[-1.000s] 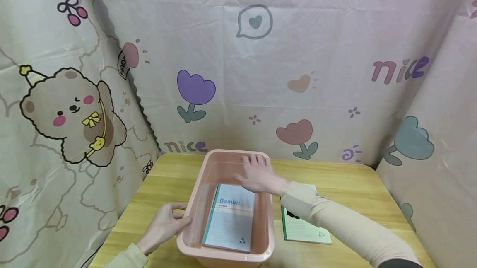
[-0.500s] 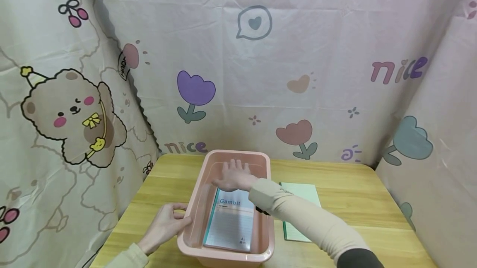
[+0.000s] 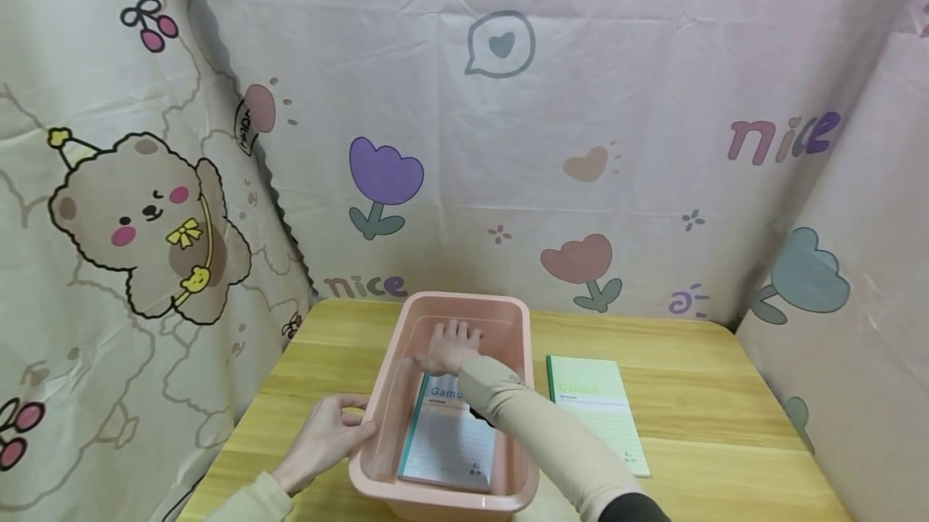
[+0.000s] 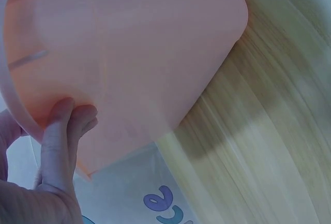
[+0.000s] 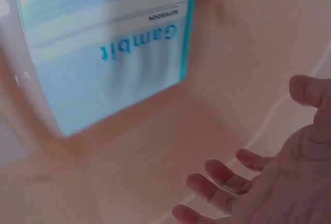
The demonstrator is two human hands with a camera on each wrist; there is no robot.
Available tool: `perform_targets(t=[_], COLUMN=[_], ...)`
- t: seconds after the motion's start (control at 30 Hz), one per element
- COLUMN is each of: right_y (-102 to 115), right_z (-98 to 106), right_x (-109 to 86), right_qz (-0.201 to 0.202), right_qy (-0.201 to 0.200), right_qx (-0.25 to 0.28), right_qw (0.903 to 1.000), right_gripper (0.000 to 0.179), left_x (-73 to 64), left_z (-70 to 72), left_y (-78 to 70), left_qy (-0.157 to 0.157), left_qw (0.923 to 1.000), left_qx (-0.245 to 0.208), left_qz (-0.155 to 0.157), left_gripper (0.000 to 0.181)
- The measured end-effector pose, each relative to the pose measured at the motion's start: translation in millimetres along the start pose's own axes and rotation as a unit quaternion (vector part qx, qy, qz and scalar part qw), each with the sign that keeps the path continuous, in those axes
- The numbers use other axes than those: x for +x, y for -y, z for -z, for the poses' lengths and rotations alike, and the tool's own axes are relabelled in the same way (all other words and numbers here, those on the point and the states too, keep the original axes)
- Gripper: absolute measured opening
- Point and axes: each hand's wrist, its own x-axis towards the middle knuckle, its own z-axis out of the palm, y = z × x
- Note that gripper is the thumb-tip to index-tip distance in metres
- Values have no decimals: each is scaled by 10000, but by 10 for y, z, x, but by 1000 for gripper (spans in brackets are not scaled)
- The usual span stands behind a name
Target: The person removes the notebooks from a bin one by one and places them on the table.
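Observation:
A pink plastic basin stands on the table, and inside it lies a notebook with a blue cover marked "Gambit". My left hand grips the basin's left rim between thumb and fingers; in the left wrist view its fingers press against the outer wall. My right hand reaches into the basin, holding nothing, over the far end of the notebook. Its fingers are spread and slightly bent in the right wrist view, beside the notebook's top edge. The right forearm covers part of the blue notebook.
A second notebook, light green, lies flat on the wooden table to the right of the basin. A printed cloth hangs behind the table and along both sides.
My right hand has moved left from the basin's far right rim and lowered inside, above the blue notebook. The forearm's shift uncovers more of the green notebook. My left hand keeps its grip.

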Motion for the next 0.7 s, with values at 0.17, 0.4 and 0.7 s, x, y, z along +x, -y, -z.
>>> perform_targets(t=[0.17,0.4,0.7], right_y=[1,-9,-43], right_z=[-210,-422,-761], right_x=[101,187,325], right_qz=[-172,-191,-150], right_qy=[-282,-426,-308], right_qx=[104,452,572], right_qw=[9994,9979,9978], right_gripper=[74,73,77], left_x=[-10,-14,-17], left_z=[2,-5,1], left_y=[-8,-27,-26], left_qy=[42,57,14], left_qw=[10000,10000,10000], left_qx=[-3,26,27], left_qz=[-37,-19,-8], left_gripper=[52,49,46])
